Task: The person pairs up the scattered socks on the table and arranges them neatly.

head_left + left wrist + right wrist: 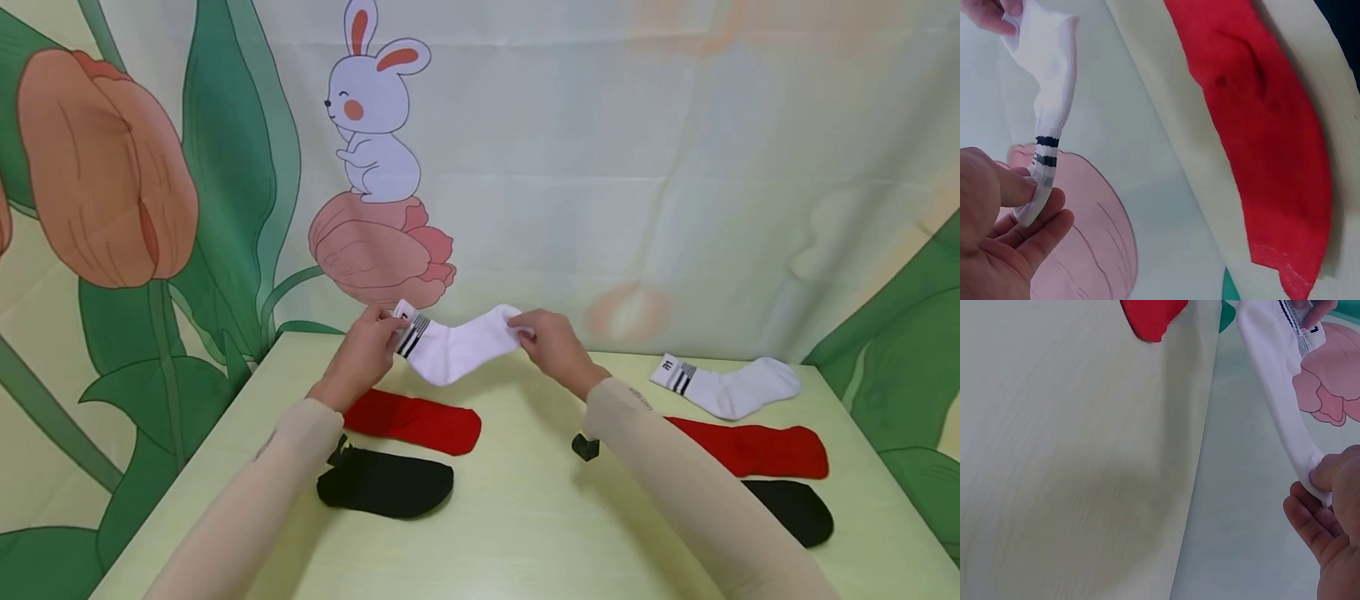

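Note:
Both hands hold one white sock (pixel 457 346) stretched sideways above the far part of the table. My left hand (pixel 365 350) pinches its striped cuff between thumb and fingers, also plain in the left wrist view, where the cuff (pixel 1046 159) shows dark bands. At the toe end my right hand (pixel 558 346) pinches the cloth; in the right wrist view the thumb presses the toe against the fingers (pixel 1313 522). Below the left hand lie a red sock (pixel 420 421) and, nearer, a black sock (pixel 390 483), both flat on the table.
On the table's right lie another white sock (pixel 727 387), a red sock (pixel 772 450) and a black sock (pixel 795 508), the last two partly behind the right forearm. The pale table (pixel 510 533) ends at a printed cloth backdrop (pixel 555 167).

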Tool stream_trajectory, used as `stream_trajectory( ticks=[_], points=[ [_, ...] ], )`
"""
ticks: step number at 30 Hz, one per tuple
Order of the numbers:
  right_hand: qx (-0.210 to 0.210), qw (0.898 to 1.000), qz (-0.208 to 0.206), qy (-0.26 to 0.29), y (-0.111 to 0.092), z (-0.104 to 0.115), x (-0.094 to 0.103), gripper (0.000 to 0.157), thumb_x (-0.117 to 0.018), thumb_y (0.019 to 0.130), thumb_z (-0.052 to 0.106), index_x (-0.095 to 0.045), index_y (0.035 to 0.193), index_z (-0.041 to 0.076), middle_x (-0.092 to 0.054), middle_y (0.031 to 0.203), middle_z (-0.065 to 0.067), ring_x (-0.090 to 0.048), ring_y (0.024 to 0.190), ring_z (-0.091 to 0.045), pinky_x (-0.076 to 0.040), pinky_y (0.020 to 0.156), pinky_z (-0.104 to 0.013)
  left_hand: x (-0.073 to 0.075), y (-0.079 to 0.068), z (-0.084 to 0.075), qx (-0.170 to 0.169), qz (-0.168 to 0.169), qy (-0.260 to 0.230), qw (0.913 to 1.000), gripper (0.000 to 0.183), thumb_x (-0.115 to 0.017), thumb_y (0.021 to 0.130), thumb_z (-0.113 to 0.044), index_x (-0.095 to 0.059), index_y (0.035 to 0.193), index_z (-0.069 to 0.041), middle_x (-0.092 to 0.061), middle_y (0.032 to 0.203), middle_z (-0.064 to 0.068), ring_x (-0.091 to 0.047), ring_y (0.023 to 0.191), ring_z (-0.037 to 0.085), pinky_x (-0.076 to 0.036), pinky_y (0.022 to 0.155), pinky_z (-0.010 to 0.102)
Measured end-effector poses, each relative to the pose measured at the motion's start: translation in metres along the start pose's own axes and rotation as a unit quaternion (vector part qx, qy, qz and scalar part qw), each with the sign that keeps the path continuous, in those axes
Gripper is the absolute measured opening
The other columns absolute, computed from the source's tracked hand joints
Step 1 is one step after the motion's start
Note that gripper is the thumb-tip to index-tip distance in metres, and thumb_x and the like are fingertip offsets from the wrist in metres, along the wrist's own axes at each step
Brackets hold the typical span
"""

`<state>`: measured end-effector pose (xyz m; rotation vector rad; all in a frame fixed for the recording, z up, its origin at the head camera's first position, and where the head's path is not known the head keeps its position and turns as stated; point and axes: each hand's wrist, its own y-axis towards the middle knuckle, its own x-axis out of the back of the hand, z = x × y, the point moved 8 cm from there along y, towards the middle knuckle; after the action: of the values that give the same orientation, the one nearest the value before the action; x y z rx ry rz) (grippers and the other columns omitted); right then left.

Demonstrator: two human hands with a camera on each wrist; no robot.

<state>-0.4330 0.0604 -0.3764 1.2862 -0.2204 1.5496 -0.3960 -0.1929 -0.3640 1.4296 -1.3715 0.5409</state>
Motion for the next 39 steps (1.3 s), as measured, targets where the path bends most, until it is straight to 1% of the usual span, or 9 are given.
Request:
stream_trajectory(
  ticks=[4,9,16,20,23,27,33,35,39],
  points=[
    [-0.017,1.000,-0.012,0.007,-0.006,-0.002,0.010,0.029,-0.058,0.093,0.001,-0.071,0.118,0.009,-0.062,0.126,-0.018,-0.061,0.113,-0.033,-0.055,0.081,-0.037,0.004,-0.005,-0.012,-0.018,-0.014,-0.009,0.9997,0.031,-0.064,0.090,0.004,-0.067,0.120,0.000,-0.052,0.116,0.016,-0.056,0.105,0.032,-0.054,0.084,0.045],
    [-0.014,1.000,-0.019,-0.001,-0.013,-0.002,0.019,0.040,-0.055,0.092,-0.001,-0.064,0.129,0.012,-0.053,0.135,-0.025,-0.055,0.119,-0.042,-0.050,0.089,-0.045,0.007,-0.008,-0.026,-0.042,-0.031,-0.014,0.9985,0.031,-0.066,0.090,0.003,-0.067,0.120,-0.001,-0.056,0.116,0.017,-0.058,0.104,0.032,-0.055,0.083,0.044],
    [-0.013,1.000,-0.008,-0.001,-0.024,-0.004,0.031,0.047,-0.055,0.091,-0.004,-0.059,0.134,0.013,-0.061,0.125,-0.017,-0.059,0.111,-0.034,-0.047,0.095,-0.045,0.011,-0.016,-0.044,-0.082,-0.055,-0.023,0.9948,0.033,-0.068,0.087,0.003,-0.068,0.120,-0.003,-0.058,0.112,0.014,-0.058,0.102,0.029,-0.056,0.082,0.043],
    [-0.008,1.000,0.000,0.000,-0.031,-0.006,0.036,0.048,-0.055,0.089,-0.003,-0.059,0.135,0.012,-0.068,0.108,-0.015,-0.058,0.083,-0.030,-0.049,0.078,-0.040,0.013,-0.019,-0.053,-0.108,-0.071,-0.029,0.9912,0.034,-0.069,0.087,0.003,-0.069,0.119,-0.004,-0.057,0.111,0.013,-0.059,0.102,0.028,-0.056,0.082,0.041],
    [0.000,1.000,0.009,-0.003,-0.037,-0.008,0.039,0.047,-0.056,0.089,-0.002,-0.060,0.133,0.013,-0.069,0.097,-0.013,-0.047,0.068,-0.026,-0.042,0.068,-0.037,0.012,-0.022,-0.059,-0.126,-0.076,-0.034,0.9885,0.033,-0.070,0.086,0.003,-0.069,0.118,-0.003,-0.057,0.111,0.013,-0.059,0.101,0.028,-0.056,0.081,0.041],
    [0.002,1.000,0.016,0.004,-0.048,-0.011,0.044,0.045,-0.057,0.088,-0.003,-0.064,0.130,0.014,-0.067,0.090,-0.011,-0.047,0.070,-0.024,-0.040,0.067,-0.035,0.007,-0.027,-0.064,-0.135,-0.074,-0.041,0.9873,0.033,-0.071,0.085,0.003,-0.069,0.117,-0.004,-0.059,0.111,0.012,-0.060,0.099,0.026,-0.056,0.080,0.039],
    [0.014,0.999,0.034,0.001,-0.068,-0.015,0.046,0.043,-0.057,0.085,-0.006,-0.072,0.119,0.015,-0.052,0.067,-0.003,-0.042,0.068,-0.021,-0.037,0.062,-0.032,-0.003,-0.037,-0.068,-0.126,-0.052,-0.047,0.9896,0.034,-0.072,0.085,0.001,-0.071,0.118,-0.007,-0.061,0.111,0.010,-0.061,0.099,0.023,-0.056,0.081,0.035],
    [0.022,0.999,0.037,0.000,-0.073,-0.016,0.046,0.042,-0.056,0.085,-0.006,-0.073,0.117,0.015,-0.049,0.064,0.000,-0.041,0.066,-0.019,-0.037,0.061,-0.031,-0.006,-0.039,-0.070,-0.125,-0.045,-0.052,0.9897,0.033,-0.072,0.085,0.001,-0.071,0.117,-0.007,-0.062,0.110,0.009,-0.061,0.098,0.023,-0.056,0.080,0.035],
    [0.032,0.999,0.027,-0.003,-0.083,-0.015,0.052,0.037,-0.057,0.085,-0.004,-0.075,0.112,0.014,-0.055,0.070,0.001,-0.041,0.065,-0.016,-0.039,0.061,-0.030,-0.008,-0.041,-0.077,-0.137,-0.041,-0.062,0.9877,0.032,-0.072,0.085,0.001,-0.072,0.116,-0.007,-0.063,0.109,0.008,-0.062,0.097,0.022,-0.057,0.079,0.033]
  ],
)
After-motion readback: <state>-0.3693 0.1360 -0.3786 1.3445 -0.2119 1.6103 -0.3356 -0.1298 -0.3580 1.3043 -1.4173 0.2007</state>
